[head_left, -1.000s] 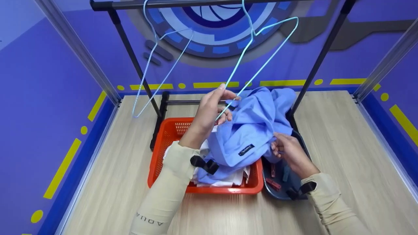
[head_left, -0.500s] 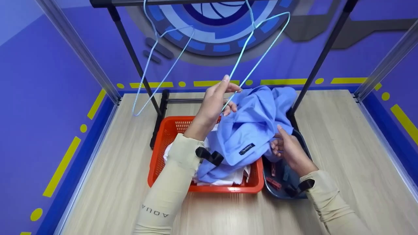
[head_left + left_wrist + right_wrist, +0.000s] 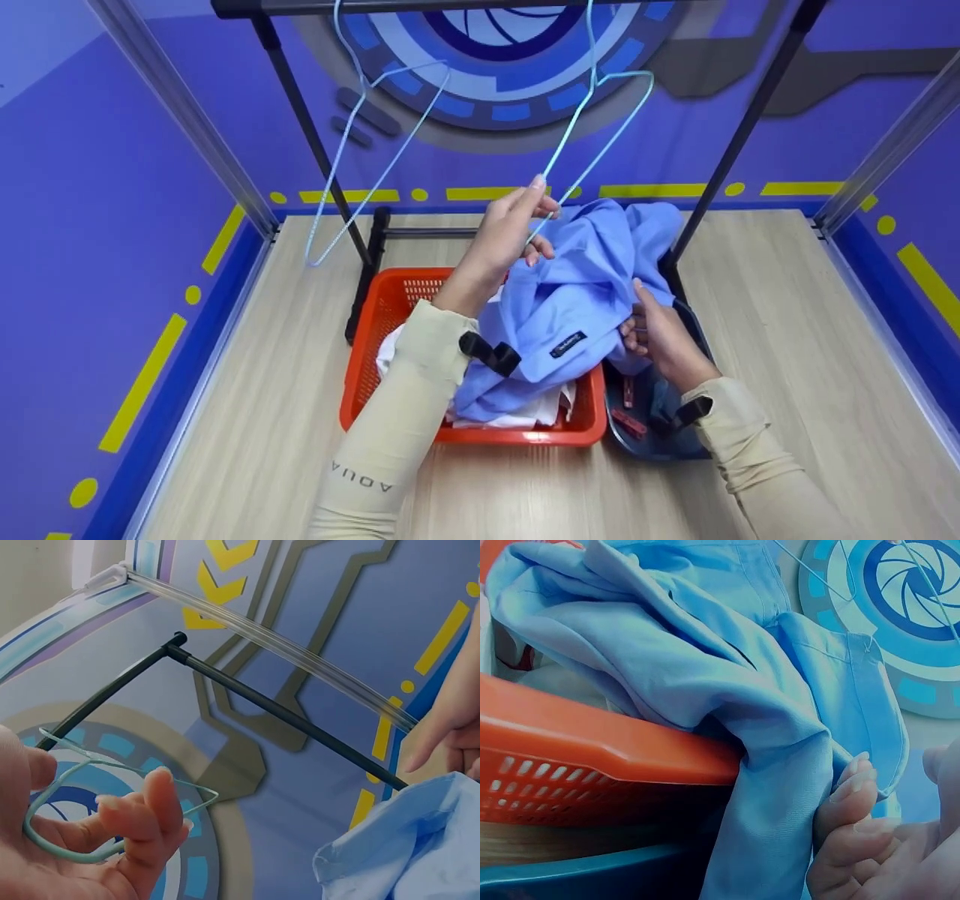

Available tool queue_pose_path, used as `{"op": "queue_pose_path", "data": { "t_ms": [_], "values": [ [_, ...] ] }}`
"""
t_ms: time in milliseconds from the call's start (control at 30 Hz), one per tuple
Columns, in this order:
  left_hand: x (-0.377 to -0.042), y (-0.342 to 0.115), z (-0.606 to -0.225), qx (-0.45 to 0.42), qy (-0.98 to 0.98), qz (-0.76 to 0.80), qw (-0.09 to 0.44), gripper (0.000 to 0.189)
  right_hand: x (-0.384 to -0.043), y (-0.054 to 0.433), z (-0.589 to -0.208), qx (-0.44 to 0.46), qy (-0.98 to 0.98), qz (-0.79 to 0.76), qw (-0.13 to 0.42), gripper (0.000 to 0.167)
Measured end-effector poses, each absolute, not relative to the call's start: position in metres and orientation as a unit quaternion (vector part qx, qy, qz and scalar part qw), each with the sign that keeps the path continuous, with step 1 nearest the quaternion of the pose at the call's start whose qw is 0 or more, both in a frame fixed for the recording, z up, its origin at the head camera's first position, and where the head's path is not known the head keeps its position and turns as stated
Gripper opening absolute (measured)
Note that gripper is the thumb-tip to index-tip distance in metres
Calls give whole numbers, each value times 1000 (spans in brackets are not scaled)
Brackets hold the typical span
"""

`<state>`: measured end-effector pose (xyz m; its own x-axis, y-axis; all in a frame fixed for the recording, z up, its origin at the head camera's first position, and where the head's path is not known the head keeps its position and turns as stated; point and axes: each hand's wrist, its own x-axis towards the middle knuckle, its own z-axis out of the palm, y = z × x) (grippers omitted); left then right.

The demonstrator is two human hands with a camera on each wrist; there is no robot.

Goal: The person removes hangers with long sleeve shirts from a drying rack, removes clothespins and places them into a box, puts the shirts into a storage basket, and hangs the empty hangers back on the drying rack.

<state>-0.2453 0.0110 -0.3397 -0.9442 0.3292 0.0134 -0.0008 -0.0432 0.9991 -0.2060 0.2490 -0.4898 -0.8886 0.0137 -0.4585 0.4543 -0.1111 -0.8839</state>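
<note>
My left hand (image 3: 504, 229) holds the lower end of a pale blue-green wire clothes hanger (image 3: 594, 79), the right one of two on the rail. In the left wrist view, the end of this hanger (image 3: 73, 857) curves through the palm beneath bent fingers. A crumpled blue garment (image 3: 592, 259) with a black label lies over the red basket and the dark tray. At its right edge is my right hand (image 3: 664, 337), thumb raised apart from the fingers. The right wrist view shows those bent fingertips (image 3: 851, 791) against the cloth (image 3: 780, 772), without a pinch.
A second hanger (image 3: 364, 86) hangs at the left of the black rack rail (image 3: 397, 7). White cloth lies in the red basket (image 3: 352, 375). Clothes pegs (image 3: 628, 424) lie in the dark tray (image 3: 652, 450). Blue walls (image 3: 150, 225) enclose the wooden surface (image 3: 247, 420).
The left hand has moved right, shifting and turning the held hanger. The right hand's thumb has lifted away from the garment, and the hand has moved slightly up. The garment has barely moved.
</note>
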Motion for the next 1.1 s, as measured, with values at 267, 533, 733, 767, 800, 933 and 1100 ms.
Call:
{"op": "queue_pose_path", "data": {
  "t_ms": [267,533,733,767,800,933,1100],
  "values": [
    [-241,11,-350,122,681,709,136,32,-211,247,-490,205,647,-716,164,51],
    [-239,6,-365,124,705,683,147,75,-212,246,-491,184,652,-722,144,49],
    [-235,3,-376,124,714,669,166,75,-209,244,-488,170,671,-714,111,33],
    [-235,3,-379,121,716,667,168,70,-208,243,-487,168,681,-706,103,31],
    [-234,3,-381,116,718,666,168,66,-207,243,-486,164,690,-698,95,30],
    [-232,2,-391,95,731,653,174,44,-203,241,-480,149,726,-669,55,27],
    [-229,-1,-402,88,746,637,176,66,-198,238,-474,140,744,-653,18,22]
  ]
}}
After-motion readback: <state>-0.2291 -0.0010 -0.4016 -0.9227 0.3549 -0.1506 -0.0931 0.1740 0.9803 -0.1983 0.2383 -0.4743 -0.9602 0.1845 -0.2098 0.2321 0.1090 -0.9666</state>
